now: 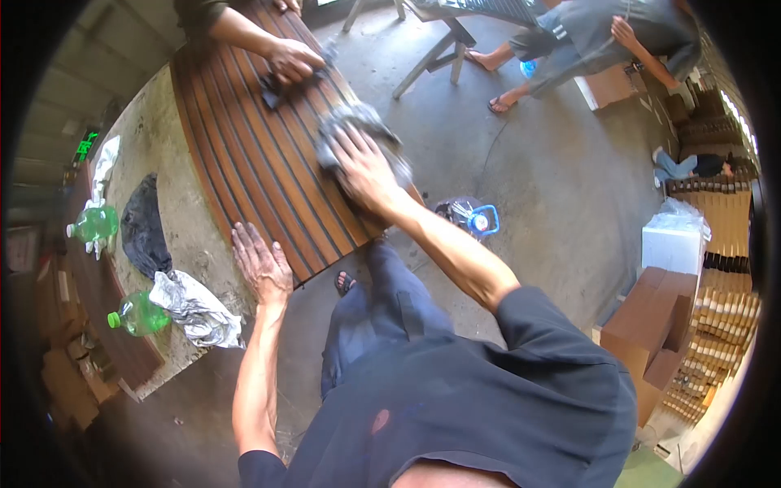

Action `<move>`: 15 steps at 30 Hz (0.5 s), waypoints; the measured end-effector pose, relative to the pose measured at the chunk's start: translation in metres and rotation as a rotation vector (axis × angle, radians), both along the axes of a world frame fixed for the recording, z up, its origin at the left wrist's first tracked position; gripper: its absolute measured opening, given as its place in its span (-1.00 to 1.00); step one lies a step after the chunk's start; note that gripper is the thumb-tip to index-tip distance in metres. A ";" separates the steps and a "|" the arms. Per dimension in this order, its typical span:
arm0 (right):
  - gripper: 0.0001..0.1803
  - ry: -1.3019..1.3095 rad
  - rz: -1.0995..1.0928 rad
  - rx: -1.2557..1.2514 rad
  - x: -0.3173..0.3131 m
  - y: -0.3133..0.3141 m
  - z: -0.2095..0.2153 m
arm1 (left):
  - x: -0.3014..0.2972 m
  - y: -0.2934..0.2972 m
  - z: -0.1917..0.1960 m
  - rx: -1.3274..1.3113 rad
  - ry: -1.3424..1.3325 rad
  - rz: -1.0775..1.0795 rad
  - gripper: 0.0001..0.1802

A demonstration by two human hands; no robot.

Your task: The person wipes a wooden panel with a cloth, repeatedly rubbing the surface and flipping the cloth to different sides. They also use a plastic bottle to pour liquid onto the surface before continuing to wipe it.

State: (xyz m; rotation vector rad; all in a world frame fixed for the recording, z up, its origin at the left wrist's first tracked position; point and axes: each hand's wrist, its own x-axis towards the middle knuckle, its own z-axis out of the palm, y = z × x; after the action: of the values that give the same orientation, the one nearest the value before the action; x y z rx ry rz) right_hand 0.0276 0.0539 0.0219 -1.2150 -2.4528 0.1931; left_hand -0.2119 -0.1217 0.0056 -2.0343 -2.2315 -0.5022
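Observation:
A brown wooden slatted panel [252,154] with dark grooves lies on the worktable. My right hand [364,169] presses a crumpled grey rag [390,142] against the panel's right edge, fingers spread over the cloth. The rag is blurred. My left hand [262,264] rests flat at the panel's near left corner, fingers stretched and holding nothing. Smudges darken its fingers. Across the panel, a co-worker's hand [293,61] bears on a dark cloth [275,93] on the slats.
Left of the panel, the table [183,244] carries a black cloth [145,232], a whitish rag [199,313] and green bottles [142,314]. A blue-handled jug [482,220] stands on the floor. Brown boxes [643,317] are stacked at right. Another person [586,49] sits at far right.

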 end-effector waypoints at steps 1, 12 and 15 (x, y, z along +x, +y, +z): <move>-0.33 -0.021 0.027 -0.010 0.017 -0.033 -0.002 | -0.001 0.000 -0.002 0.017 -0.002 0.009 -0.31; -0.39 -0.062 -0.099 0.120 0.006 0.056 -0.004 | 0.012 0.014 0.005 -0.009 -0.012 -0.019 -0.33; -0.39 0.033 0.018 -0.011 0.013 -0.007 0.002 | 0.000 0.004 0.003 -0.012 -0.009 0.016 -0.32</move>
State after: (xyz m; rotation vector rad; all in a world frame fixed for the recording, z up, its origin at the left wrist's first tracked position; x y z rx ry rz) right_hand 0.0402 0.0472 0.0235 -1.1852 -2.4385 0.2300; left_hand -0.2121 -0.1181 0.0090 -2.0219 -2.2602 -0.4985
